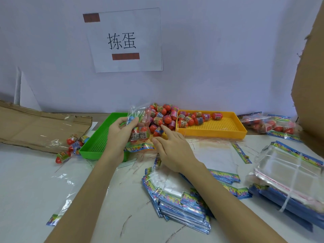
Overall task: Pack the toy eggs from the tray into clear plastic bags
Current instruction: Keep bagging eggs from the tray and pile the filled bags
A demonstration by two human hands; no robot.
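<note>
The step in hand looks like filling: the left hand [121, 130] holds a clear plastic bag [139, 127] up over the near edge of the trays, its grip curled round the bag's mouth, and a few toy eggs already sit in the bag's lower part above its printed strip. The right hand [171, 146] reaches toward the heap of toy eggs [162, 117] with the grip spread, forefinger stretched out and just touching or very near an egg at the heap's near side; it holds nothing. The next move, as I judge it, calls for pinching one egg off the heap and carrying it a short way left into the bag's mouth, which the left hand must keep open; the slack film could fold shut or an egg could roll off the pile. As for containers: the green tray [98, 139], toward the worktop's left rear, shows bare perforated floor where it is visible. The heap of eggs lies between the green tray and the orange tray [226, 128], on what I cannot tell. The orange tray holds a small cluster of eggs at its left end, the rest bare. A filled bag [268, 124] lies by the right rear edge. Loose eggs [71, 146] lie on the worktop left of the green tray, beside flattened cardboard [35, 123]. Stacks of empty bags [182, 204] lie along the near right.
</note>
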